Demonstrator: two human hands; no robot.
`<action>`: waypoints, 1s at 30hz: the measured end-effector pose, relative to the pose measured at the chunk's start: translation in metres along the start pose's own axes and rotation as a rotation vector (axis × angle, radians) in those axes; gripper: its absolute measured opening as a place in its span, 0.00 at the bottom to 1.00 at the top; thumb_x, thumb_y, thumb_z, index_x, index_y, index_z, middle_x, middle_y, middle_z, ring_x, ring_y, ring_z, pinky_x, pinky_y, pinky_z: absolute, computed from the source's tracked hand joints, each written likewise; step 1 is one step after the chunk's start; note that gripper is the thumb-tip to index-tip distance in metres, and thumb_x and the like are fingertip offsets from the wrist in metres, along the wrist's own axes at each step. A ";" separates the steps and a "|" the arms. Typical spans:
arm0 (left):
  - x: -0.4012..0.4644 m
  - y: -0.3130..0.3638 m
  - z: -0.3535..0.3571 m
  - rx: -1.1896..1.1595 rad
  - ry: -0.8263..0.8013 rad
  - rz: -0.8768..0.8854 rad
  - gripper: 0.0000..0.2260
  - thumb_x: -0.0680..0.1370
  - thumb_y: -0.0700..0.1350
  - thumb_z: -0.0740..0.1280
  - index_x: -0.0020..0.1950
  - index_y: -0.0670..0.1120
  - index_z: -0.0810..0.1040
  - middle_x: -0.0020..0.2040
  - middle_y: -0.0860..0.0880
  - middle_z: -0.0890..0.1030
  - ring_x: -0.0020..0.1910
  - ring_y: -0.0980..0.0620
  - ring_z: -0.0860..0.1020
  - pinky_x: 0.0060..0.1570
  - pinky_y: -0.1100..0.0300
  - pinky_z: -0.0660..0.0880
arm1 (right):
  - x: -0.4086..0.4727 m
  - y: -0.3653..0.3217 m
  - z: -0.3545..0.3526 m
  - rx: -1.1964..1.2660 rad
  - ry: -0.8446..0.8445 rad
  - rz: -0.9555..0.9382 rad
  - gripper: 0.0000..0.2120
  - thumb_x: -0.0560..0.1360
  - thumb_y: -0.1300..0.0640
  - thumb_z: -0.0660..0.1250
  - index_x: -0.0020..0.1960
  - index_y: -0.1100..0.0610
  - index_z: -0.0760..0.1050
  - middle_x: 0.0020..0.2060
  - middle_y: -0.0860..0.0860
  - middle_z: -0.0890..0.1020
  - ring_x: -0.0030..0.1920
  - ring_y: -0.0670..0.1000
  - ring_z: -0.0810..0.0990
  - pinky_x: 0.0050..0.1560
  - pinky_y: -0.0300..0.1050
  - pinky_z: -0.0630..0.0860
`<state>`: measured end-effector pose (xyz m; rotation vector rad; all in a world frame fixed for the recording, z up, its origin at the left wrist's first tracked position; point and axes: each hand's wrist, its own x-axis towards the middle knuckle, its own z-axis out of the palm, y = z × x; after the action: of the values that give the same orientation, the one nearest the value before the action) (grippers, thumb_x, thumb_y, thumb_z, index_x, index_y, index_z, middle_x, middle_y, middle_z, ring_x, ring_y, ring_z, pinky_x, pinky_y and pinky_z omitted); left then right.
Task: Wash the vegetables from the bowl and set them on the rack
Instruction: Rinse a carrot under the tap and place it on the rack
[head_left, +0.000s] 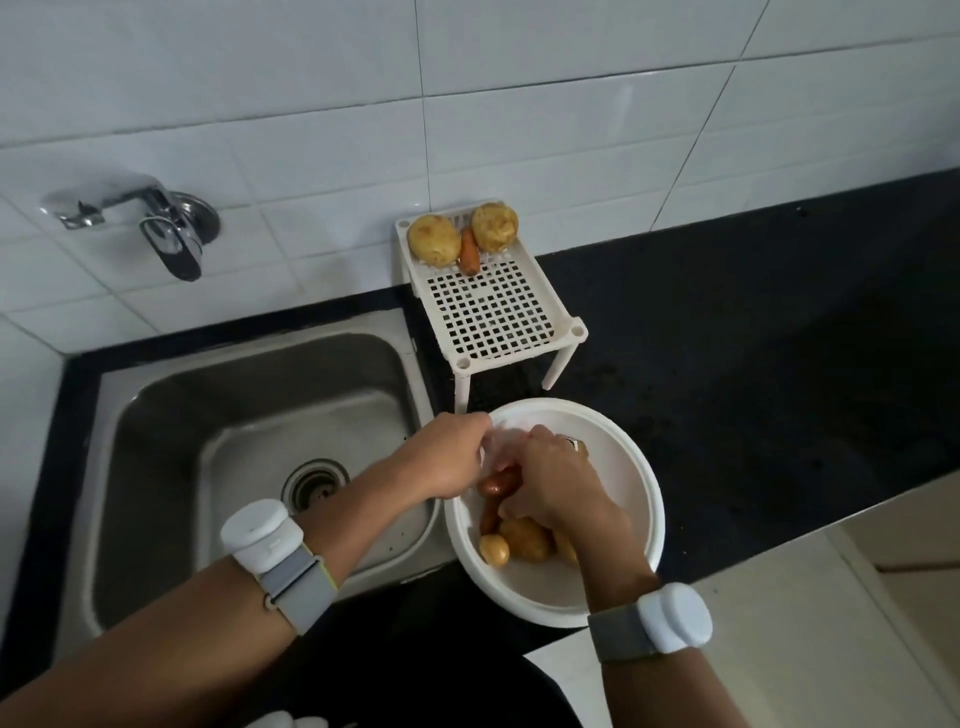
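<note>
Lower centre, the white bowl (631, 582) sits on the black counter (779, 374). The left hand (449, 457) grips its rim; the right hand (550, 480) closes on a carrot (496, 483) inside, above potatoes (524, 538). Upper centre, the rack (493, 312) holds two potatoes and a carrot.

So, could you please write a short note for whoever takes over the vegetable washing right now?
Left hand: its grip is on the rim of the round white plastic bowl.
Right hand: reaching into the bowl, fingers curled over a reddish-orange carrot; a firm grip is not clear.
Done: two yellow-brown potatoes and one orange carrot lie at the far end of the white perforated plastic rack.
Left: carrots and several potatoes remain in the bowl, to be washed at the steel sink and racked.
</note>
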<state>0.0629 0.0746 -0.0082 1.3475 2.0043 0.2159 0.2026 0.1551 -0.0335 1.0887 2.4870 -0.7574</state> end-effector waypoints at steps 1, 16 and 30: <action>-0.001 -0.002 -0.001 -0.033 0.012 0.000 0.14 0.79 0.33 0.62 0.61 0.46 0.77 0.55 0.46 0.81 0.52 0.47 0.80 0.45 0.56 0.77 | -0.001 -0.002 0.003 -0.036 0.030 -0.002 0.23 0.68 0.49 0.80 0.62 0.39 0.81 0.59 0.49 0.74 0.62 0.55 0.74 0.65 0.54 0.73; -0.027 -0.062 -0.021 -0.954 0.090 0.009 0.17 0.77 0.40 0.73 0.66 0.49 0.78 0.56 0.49 0.85 0.53 0.51 0.84 0.57 0.53 0.81 | -0.012 -0.054 -0.032 1.005 0.352 -0.137 0.14 0.79 0.60 0.70 0.61 0.45 0.79 0.46 0.50 0.87 0.46 0.50 0.87 0.48 0.49 0.86; -0.075 -0.160 -0.078 -1.696 0.505 -0.086 0.11 0.84 0.43 0.63 0.62 0.47 0.82 0.44 0.44 0.83 0.42 0.47 0.83 0.44 0.52 0.78 | 0.040 -0.186 0.003 0.838 -0.009 -0.291 0.08 0.78 0.51 0.75 0.54 0.54 0.80 0.44 0.52 0.89 0.39 0.51 0.87 0.36 0.38 0.77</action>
<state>-0.0901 -0.0433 0.0049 0.0545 1.3040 1.8090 0.0374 0.0708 0.0078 0.9228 2.3648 -1.9922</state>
